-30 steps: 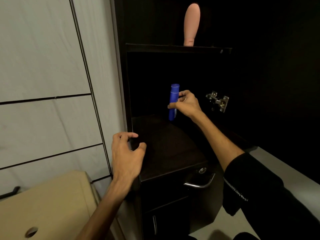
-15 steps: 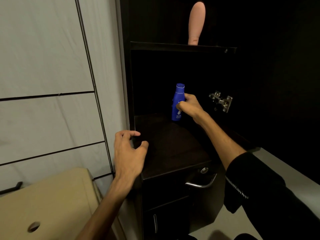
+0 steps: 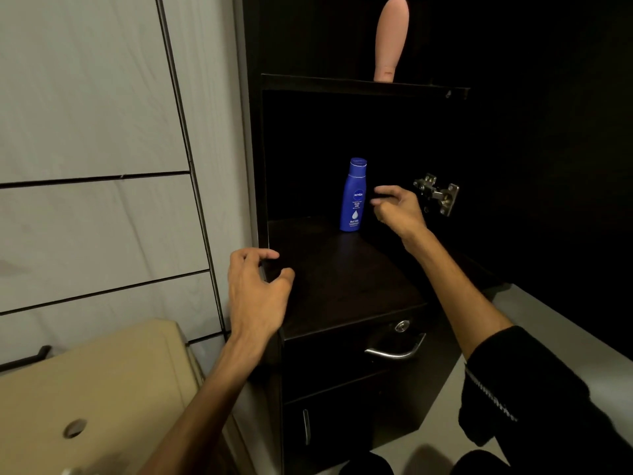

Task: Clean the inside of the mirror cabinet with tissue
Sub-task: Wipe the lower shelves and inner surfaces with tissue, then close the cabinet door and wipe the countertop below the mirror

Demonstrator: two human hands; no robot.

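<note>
The dark cabinet (image 3: 342, 286) stands open, its bottom shelf facing me. A blue lotion bottle (image 3: 354, 195) stands upright at the back of that shelf. My right hand (image 3: 397, 209) hovers just right of the bottle, fingers loosely curled, apart from it and holding nothing. My left hand (image 3: 255, 289) rests at the shelf's front left corner, fingers curled over the cabinet's left wall edge. No tissue is in view.
A pink rounded object (image 3: 390, 39) stands on the shelf above. A metal door hinge (image 3: 436, 193) sticks out right of my right hand. Below the shelf is a drawer with a metal handle (image 3: 394, 351). A beige surface (image 3: 85, 389) lies at lower left, a panelled wall behind it.
My right hand set the blue bottle upright at the back of the shelf, let go of it and drew slightly to the right. The left hand stayed at the corner.
</note>
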